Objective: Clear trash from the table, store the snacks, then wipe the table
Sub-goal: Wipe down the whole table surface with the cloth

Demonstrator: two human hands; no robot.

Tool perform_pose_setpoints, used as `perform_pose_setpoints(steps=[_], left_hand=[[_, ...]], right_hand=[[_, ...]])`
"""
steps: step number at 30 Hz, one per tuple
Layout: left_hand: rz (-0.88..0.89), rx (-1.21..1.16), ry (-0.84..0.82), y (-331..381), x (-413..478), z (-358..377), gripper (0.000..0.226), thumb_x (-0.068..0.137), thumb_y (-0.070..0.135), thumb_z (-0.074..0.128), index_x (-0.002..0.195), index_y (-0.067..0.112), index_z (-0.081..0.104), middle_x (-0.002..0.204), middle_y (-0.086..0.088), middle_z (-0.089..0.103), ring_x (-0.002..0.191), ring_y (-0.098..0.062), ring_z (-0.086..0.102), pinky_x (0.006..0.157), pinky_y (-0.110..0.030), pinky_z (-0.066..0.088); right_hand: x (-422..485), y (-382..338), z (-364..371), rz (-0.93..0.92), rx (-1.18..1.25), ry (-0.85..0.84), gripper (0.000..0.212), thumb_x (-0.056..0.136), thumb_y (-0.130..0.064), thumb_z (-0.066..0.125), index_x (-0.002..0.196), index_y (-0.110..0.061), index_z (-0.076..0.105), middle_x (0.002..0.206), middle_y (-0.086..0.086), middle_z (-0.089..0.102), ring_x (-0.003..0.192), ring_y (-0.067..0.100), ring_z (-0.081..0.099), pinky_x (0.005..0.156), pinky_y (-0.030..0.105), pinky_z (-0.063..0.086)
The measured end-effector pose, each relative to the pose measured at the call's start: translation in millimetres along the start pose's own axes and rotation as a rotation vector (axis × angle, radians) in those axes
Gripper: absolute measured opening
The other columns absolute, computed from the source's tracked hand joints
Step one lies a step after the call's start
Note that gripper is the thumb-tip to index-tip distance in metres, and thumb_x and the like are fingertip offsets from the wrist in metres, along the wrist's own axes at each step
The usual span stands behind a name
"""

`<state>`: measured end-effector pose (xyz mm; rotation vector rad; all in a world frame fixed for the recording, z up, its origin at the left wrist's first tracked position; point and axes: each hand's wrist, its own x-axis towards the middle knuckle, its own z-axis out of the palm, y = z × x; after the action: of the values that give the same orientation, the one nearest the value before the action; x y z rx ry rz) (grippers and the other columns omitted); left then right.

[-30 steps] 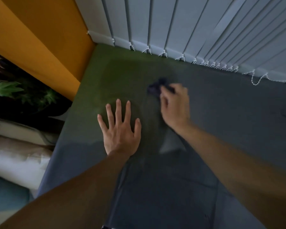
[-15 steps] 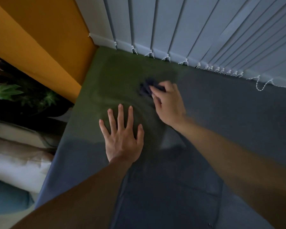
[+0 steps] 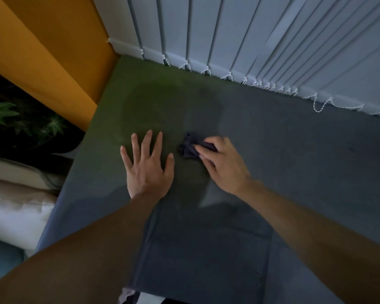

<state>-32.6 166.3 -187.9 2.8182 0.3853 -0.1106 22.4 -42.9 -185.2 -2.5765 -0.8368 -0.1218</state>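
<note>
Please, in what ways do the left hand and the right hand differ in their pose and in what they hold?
The left hand lies flat with its fingers spread; the right hand has its fingers bent. The left hand holds nothing; the right hand grips a dark cloth. Both are down at the table.

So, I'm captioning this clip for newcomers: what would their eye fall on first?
Two hands at the middle of the dark table: the left hand lies flat, fingers spread, and beside it the right hand grips a crumpled dark cloth against the surface. Behind, pale vertical blinds line the table's far edge, with an orange wall at upper left.
</note>
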Motion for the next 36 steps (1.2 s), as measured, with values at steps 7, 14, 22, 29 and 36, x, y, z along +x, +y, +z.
perform_pose_setpoints(steps=[7,14,22,29,36], left_hand=[[0.051,-0.079,0.012,-8,-29,-2,0.066,0.094,0.047,0.039,0.154,0.018,0.039,0.162,-0.005,0.032,0.154,-0.026,0.015,0.126,-0.050,0.009],[0.085,0.011,0.011,-5,-104,9,0.059,0.102,0.039,0.025,0.157,0.019,0.033,0.166,-0.003,0.026,0.154,-0.028,0.017,0.125,-0.051,0.015],[0.041,0.129,0.002,-1,-131,22,0.061,0.103,0.045,0.020,0.161,0.025,0.018,0.169,-0.002,0.014,0.156,-0.026,0.008,0.125,-0.050,0.009],[0.026,0.136,-0.002,2,-132,22,0.059,0.106,0.043,0.021,0.161,0.026,0.011,0.169,0.001,0.007,0.156,-0.023,0.001,0.126,-0.048,0.004],[0.028,0.131,-0.012,3,-132,21,0.059,0.106,0.042,0.023,0.162,0.026,0.011,0.170,0.000,0.006,0.156,-0.024,0.000,0.126,-0.049,0.003]], right_hand=[[-17,-8,0,0.466,-0.103,0.201,0.031,0.094,-0.019,0.058,0.123,-0.021,0.068,0.116,0.011,0.057,0.095,0.035,0.051,0.081,0.046,0.049],[-79,-16,-11,-0.106,-0.014,-0.036,0.031,0.094,-0.017,0.061,0.124,-0.021,0.068,0.116,0.008,0.058,0.090,0.030,0.054,0.077,0.040,0.046],[-113,-55,-5,0.200,-0.032,0.061,0.034,0.094,-0.023,0.057,0.126,-0.022,0.065,0.117,0.006,0.055,0.098,0.029,0.051,0.078,0.042,0.044],[-108,-27,-15,0.308,-0.088,0.108,0.034,0.093,-0.021,0.058,0.125,-0.025,0.067,0.117,0.007,0.055,0.097,0.031,0.052,0.079,0.042,0.042],[-173,-70,-14,0.063,-0.021,-0.025,0.036,0.093,-0.023,0.058,0.128,-0.026,0.064,0.116,0.005,0.054,0.092,0.030,0.050,0.076,0.042,0.042]])
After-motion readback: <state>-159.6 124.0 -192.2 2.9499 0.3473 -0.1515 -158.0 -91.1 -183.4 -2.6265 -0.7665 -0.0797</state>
